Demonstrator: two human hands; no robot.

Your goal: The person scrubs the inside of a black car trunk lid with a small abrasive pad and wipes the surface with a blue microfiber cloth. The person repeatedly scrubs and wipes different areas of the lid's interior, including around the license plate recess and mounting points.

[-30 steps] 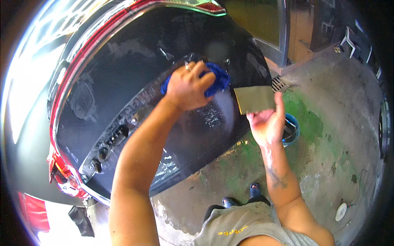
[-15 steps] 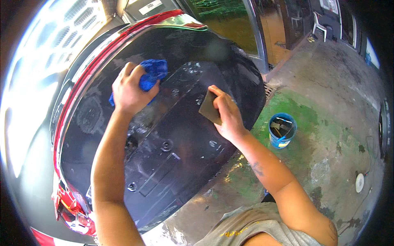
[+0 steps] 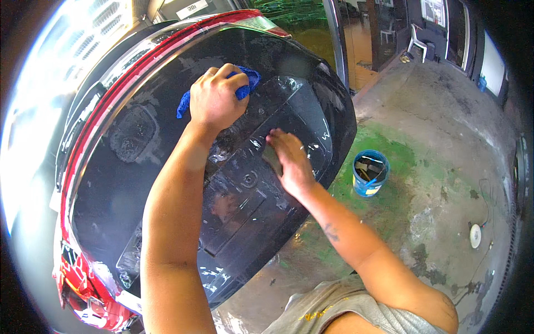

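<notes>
A dark car trunk lid (image 3: 167, 178), wet and marked with dull sanded patches, fills the middle of the view. My left hand (image 3: 218, 99) is closed around a crumpled blue cloth (image 3: 247, 80), which touches the upper part of the panel. To its right, my right hand (image 3: 293, 164) lies against the panel, slightly blurred. Under its fingers is a flat grey-brown piece of sandpaper (image 3: 271, 160), mostly covered by the hand. A round recess (image 3: 248, 178) in the panel lies just left of that hand.
A red light strip (image 3: 105, 117) runs along the panel's left side, with a red tail light (image 3: 83, 289) at lower left. On the wet green-stained floor (image 3: 400, 161) stands a blue bucket (image 3: 370, 173) holding tools. A white chair (image 3: 417, 43) stands farther back.
My left hand has moved right across the panel with the blue cloth. My right hand has shifted slightly left and down, its sandpaper now flatter against the panel. The view has also shifted.
</notes>
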